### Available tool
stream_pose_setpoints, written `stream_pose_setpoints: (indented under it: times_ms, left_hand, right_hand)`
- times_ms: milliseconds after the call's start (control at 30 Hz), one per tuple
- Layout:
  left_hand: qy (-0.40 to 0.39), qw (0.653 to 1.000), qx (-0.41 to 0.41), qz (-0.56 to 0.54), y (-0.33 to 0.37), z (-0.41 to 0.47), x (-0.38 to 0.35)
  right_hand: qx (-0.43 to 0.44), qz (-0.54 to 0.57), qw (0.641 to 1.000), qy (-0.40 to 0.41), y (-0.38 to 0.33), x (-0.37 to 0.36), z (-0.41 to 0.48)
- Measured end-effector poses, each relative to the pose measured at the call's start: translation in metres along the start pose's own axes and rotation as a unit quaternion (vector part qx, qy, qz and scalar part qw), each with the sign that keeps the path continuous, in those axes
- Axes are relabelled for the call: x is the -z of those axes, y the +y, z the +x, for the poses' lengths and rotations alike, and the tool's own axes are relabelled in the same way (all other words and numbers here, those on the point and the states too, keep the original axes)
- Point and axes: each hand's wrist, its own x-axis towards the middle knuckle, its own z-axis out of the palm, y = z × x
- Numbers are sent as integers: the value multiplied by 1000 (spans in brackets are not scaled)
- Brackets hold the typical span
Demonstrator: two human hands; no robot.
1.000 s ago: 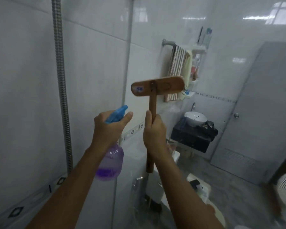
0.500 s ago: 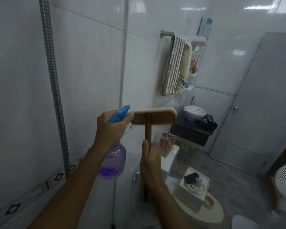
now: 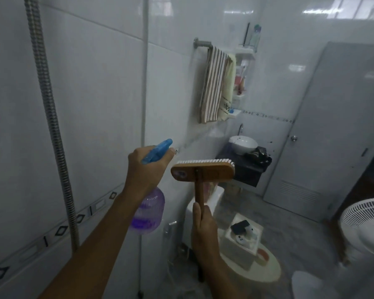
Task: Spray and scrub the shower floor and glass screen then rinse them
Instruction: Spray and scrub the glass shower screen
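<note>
Glass screen (image 3: 171,93) straight ahead, meeting white tiled wall (image 3: 95,104); hose (image 3: 50,117) hanging at left; towel (image 3: 214,85) and basin (image 3: 243,144) visible through the glass. Brush (image 3: 202,172) upright before the screen, bristles facing it, handle clasped in right hand (image 3: 204,231). Just left, spray bottle (image 3: 148,210) gripped by left hand (image 3: 146,169).

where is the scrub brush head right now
Head view, just right of centre: the brush head sits atop the handle gripped by the right hand, just right of the left hand holding the spray bottle.
</note>
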Motion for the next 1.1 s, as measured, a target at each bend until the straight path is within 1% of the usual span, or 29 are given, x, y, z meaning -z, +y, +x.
stream_pose_setpoints:
  times_ms: [67, 133, 267, 367, 467, 567, 733, 800, 933, 1033, 1100]
  left_hand:
    - [-15, 1000, -12, -5, 7, -7, -8]
    - [-27, 1000, -11, -3, 13, -12, -16]
    - [-52, 999, 13, -10, 30, -26, -34]
    - [-67, 996, 43, -34, 47, -41, -46]
    - [-77, 994, 49, -52, 59, -50, -57]
    - [-75, 995, 45, -43, 70, -55, -62]
    - [-61, 997, 38, -36, 89, -66, -68]
    - [-53, 998, 28, -30, 92, -72, -69]
    - [-62, 998, 20, -25, 96, -80, -60]
    - [-42, 998, 35, -31, 100, -84, -60]
    - [-41, 999, 32, -12, 101, -86, -63]
  right_hand:
    - [0, 0, 1000, 14, -9, 16, 3]
    - [30, 24, 998, 42, -39, 37, 20]
    - [109, 60, 988, 93, -115, 98, 52]
    - [119, 60, 983, 125, -146, 144, 56]
    - [102, 71, 985, 118, -149, 172, 46]
    - [103, 47, 988, 108, -138, 189, 37]
    - [85, 30, 992, 83, -132, 202, 28]
    - [80, 36, 993, 77, -136, 207, 23]
    - [87, 67, 992, 61, -141, 215, 11]
    - [83, 80, 991, 64, -142, 215, 6]
    - [83, 80, 992, 56, -141, 217, 6]
